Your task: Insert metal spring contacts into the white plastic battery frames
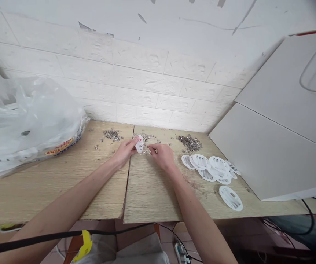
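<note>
The fingers of the left hand (125,150) are closed in a pinch on a small white plastic disc (139,143), holding it tilted on edge just above the wooden tabletop (64,183), close to the seam where two boards meet. A small red mark shows on the disc's face. The right hand (162,156) sits just beside it, its fingers curled together with the tips drawn in toward the disc's edge; something thin and metallic seems to lie between them, but it is too small to tell what it is, or whether the fingers actually grip it. Right under the two hands lies a loose scatter of small metal parts (147,138).

Further out, a denser heap of the same grey metal parts (190,142) lies to the right, and another, thinner heap (112,134) to the left, near the wall. Right of the right hand, a cluster of white slotted discs (210,167) lies overlapping on the board, with one more single disc (231,198) apart from them, nearer the table's front edge. A large clear plastic bag (23,124) with printed lettering fills the left end of the table. A white cabinet (270,154) stands at the right end, against the white brick-pattern wall (147,73). Below the table edge, cables and a power strip (182,253) lie on the floor.
</note>
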`<state>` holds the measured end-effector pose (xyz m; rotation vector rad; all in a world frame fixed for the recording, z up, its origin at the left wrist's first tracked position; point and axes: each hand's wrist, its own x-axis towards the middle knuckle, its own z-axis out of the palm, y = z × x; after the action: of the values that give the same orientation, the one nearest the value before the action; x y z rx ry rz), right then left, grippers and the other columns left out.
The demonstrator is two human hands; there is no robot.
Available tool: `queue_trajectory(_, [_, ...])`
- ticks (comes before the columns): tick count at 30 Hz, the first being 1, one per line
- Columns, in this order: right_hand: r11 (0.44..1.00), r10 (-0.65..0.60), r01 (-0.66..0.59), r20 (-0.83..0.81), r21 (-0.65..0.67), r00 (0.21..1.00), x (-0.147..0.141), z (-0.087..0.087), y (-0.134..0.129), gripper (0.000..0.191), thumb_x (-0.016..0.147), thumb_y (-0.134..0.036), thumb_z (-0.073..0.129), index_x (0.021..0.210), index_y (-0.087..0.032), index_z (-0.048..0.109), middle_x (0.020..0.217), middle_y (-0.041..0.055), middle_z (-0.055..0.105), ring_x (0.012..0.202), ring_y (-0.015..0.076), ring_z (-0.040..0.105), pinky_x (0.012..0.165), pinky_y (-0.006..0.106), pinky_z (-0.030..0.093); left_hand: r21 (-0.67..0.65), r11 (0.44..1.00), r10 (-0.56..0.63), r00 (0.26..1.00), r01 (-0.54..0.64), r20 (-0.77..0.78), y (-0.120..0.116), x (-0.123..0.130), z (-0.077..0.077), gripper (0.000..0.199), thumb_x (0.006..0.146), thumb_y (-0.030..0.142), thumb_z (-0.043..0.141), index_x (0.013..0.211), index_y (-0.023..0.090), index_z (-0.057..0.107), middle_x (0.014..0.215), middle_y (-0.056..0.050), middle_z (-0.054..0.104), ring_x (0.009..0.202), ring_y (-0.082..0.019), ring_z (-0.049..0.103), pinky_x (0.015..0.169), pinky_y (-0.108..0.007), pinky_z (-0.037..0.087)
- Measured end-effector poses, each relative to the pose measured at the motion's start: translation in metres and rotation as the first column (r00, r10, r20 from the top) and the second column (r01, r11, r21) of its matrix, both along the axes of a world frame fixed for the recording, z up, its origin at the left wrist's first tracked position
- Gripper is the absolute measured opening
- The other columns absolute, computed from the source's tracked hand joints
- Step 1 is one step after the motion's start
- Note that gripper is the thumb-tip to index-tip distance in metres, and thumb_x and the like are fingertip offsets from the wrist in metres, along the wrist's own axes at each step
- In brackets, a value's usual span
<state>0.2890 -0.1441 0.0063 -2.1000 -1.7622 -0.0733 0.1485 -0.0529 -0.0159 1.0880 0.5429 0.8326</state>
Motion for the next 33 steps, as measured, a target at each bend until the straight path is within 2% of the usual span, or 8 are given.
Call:
queue_trajectory(9, [1.0, -0.007, 0.008, 0.028, -0.018, 1.0, 0.0, -0.002, 0.0, 0.032, 0.091, -0.028, 0.04, 0.083, -0.024, 0.07, 0.081, 0.0009, 0.069, 0.07, 0.0137, 0.056, 0.056, 0.025, 0.022, 0.045, 0.999, -0.015, 1.0, 0.015, -0.001, -0.001, 0.001, -0.001, 0.042, 0.071, 0.053, 0.069, 0.075, 0.011, 0.067, 0.078, -0.007, 0.065, 0.074, -0.015, 0.057, 0.077, -0.032, 0.047])
queue_trajectory(15, [0.998, -0.032, 0.039, 0.145, -0.046, 0.989, -0.005, 0.0, -0.001, 0.033, 0.092, -0.026, 0.038, 0.087, -0.026, 0.071, 0.085, 0.0013, 0.069, 0.07, 0.0145, 0.055, 0.056, 0.026, 0.023, 0.15, 0.989, -0.004, 0.997, 0.016, -0.075, -0.005, 0.001, -0.001, 0.043, 0.068, 0.055, 0.07, 0.074, 0.013, 0.067, 0.073, -0.004, 0.062, 0.073, -0.015, 0.055, 0.078, -0.031, 0.046])
queue_trajectory(22, [0.996, -0.032, 0.05, 0.218, -0.079, 0.976, -0.013, 0.003, -0.001, 0.032, 0.092, -0.021, 0.037, 0.089, -0.024, 0.068, 0.087, 0.0039, 0.068, 0.078, 0.0159, 0.058, 0.059, 0.025, 0.028, 0.184, 0.983, 0.021, 0.996, -0.005, -0.089, -0.008, 0.003, 0.0, 0.044, 0.067, 0.057, 0.071, 0.073, 0.014, 0.067, 0.07, -0.003, 0.061, 0.07, -0.014, 0.054, 0.076, -0.031, 0.045])
queue_trajectory(33, [0.993, 0.021, 0.005, 0.224, -0.114, 0.974, -0.013, 0.004, 0.001, 0.03, 0.09, -0.016, 0.039, 0.097, -0.023, 0.068, 0.093, 0.0071, 0.068, 0.088, 0.0178, 0.058, 0.064, 0.025, 0.034, 0.244, 0.969, 0.062, 0.99, -0.03, -0.127, -0.006, 0.003, -0.002, 0.043, 0.07, 0.057, 0.067, 0.07, 0.014, 0.065, 0.067, -0.001, 0.059, 0.069, -0.015, 0.055, 0.077, -0.031, 0.045])
